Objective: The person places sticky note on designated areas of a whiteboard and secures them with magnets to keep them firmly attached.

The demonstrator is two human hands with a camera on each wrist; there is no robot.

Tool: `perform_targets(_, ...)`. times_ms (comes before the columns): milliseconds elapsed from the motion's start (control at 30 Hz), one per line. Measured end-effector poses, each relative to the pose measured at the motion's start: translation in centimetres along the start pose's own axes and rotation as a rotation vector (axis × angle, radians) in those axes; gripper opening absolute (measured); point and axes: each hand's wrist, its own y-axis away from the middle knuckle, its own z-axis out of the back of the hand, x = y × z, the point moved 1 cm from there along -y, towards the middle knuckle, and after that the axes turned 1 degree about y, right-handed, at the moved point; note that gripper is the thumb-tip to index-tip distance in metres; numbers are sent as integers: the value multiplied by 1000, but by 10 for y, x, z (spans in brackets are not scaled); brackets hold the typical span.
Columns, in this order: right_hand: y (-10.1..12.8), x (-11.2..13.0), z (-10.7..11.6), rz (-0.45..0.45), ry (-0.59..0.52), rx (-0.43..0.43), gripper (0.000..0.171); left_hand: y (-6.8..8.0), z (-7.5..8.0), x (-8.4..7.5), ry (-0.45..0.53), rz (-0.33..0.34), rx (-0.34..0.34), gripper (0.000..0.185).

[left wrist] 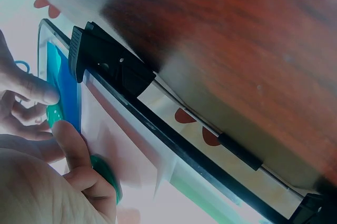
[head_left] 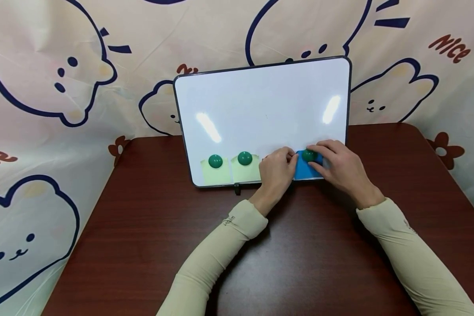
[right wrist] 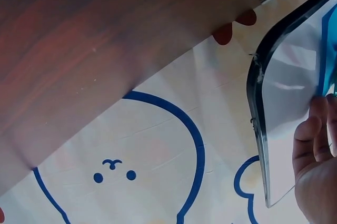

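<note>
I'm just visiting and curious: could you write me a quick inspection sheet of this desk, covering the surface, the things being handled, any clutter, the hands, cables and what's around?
Surface: dark brown wooden table, bare in front of the board.
Job's things: whiteboard propped upright at the table's back edge; blue note with a green round magnet on it; two pale green notes, one under magnet, one under magnet.
Clutter: nothing seen.
Hands: left hand rests on the board beside the blue note, and hides what is under it; right hand pinches the magnet on the blue note.
Cables: nothing seen.
Surroundings: cream cloth backdrop with cartoon bears outlined in blue.
</note>
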Motion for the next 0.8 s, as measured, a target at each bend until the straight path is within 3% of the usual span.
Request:
perform_targets(500,-1,-1,1,-12,-18,17,54,0,1,-1,-1,2,2,20)
perform_targets(800,-1,-1,1,-78,-76,2,55,1,0,1,35,6,-15,19)
